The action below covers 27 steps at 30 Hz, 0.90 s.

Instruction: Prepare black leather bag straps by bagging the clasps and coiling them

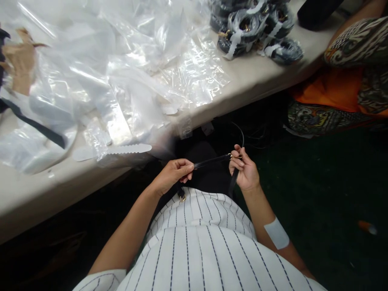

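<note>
A thin black strap (212, 161) with gold-coloured metal fittings is stretched between my two hands, over my lap. My left hand (178, 171) pinches one part of it between thumb and fingers. Below that hand hangs a strap end with a gold buckle (182, 198). At the other side my right hand (245, 167) is closed around the strap near a small gold ring. A loop of the strap arcs up above the right hand, and another length drops beside its palm.
Clear plastic bags (136, 60) cover much of the table (254, 81). A white wavy-edged strip (127, 149) lies near its front edge. Coiled black straps in wrapping (242, 32) are piled at the back. Another person in patterned clothing (360, 44) is at the right.
</note>
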Available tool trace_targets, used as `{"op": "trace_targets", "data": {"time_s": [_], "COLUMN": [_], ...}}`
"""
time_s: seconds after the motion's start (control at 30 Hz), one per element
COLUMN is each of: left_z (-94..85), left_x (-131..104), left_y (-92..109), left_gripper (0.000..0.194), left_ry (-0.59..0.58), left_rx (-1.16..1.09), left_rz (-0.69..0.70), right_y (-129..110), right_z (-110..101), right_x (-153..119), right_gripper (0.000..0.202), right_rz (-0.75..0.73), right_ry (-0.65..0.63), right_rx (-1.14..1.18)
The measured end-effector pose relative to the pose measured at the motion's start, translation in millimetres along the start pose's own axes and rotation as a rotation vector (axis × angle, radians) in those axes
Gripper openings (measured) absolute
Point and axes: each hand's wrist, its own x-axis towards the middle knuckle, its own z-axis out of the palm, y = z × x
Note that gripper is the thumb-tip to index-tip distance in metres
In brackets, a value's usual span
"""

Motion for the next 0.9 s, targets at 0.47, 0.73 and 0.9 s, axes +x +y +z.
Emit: {"op": "trace_targets", "data": {"time_s": [0.47, 0.73, 0.9], "left_z": [-16.6, -4.3, 13.6], "left_x": [-38.5, -34.8, -41.3], "left_y": [-44.7, -22.4, 2.6], "left_gripper": [0.024, 0.006, 0.019], "left_ry": [-0.094, 0.316, 0.428], "left_rx": [-0.259, -0.882, -0.957], "left_rz": [-0.045, 0.016, 0.061], "right_y": [5.4, 4.6, -2.5], "right_z": [-31.1, -35.0, -10.7], "right_x": [-1.0, -17.4, -44.6], "right_gripper": [0.030, 0.044, 0.039], "right_rz": [-0.074, -0.208, -0.006], "right_ry": [0.164, 0.141, -0.147], "right_rx": [-0.457, -0.968, -0.986]}}
